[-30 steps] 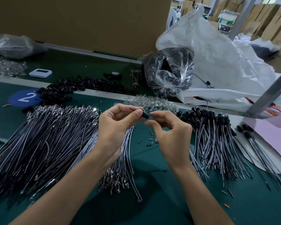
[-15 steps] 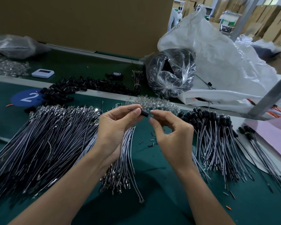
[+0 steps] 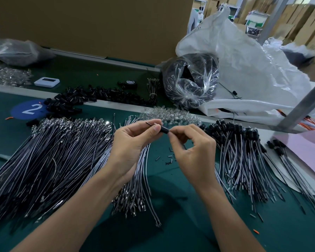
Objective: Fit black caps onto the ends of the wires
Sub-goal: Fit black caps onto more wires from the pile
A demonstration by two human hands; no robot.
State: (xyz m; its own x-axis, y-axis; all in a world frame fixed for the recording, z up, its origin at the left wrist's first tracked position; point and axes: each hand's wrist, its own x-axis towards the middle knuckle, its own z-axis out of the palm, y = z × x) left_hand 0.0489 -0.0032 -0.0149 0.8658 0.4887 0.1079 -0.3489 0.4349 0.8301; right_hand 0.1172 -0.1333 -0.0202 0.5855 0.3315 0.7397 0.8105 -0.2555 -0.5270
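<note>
Black cap held up over the desk, mid-view, between the two hands. Pinched at its left end by thumb and forefinger of the left grip, closed on it. Met at its right end by the bunched fingertips of the right grip, likewise closed on that end; pressing or pinching, cannot tell, and nothing visible under those tips. Thin dark wire poking out to the left of the cap, past the left thumb. Judged well short of finished. To the right, a fanned bundle of capped wires, black heads ranged along its top, plus some stray capped wires beside the pink sheet. To the left, a far bigger sheaf of bare wires with shiny metal terminals and no caps, and a smaller bunch lying under the left wrist. More left than done, by the look of it. No shortage of stock either: loose caps heaped along the far strip, and a clear bag of dark parts behind. As for looks: short, matt black, cylindrical, small enough to be half hidden by two fingertips. Probably a snug push fit, calling for straight alignment with the wire end before any pressure.
</note>
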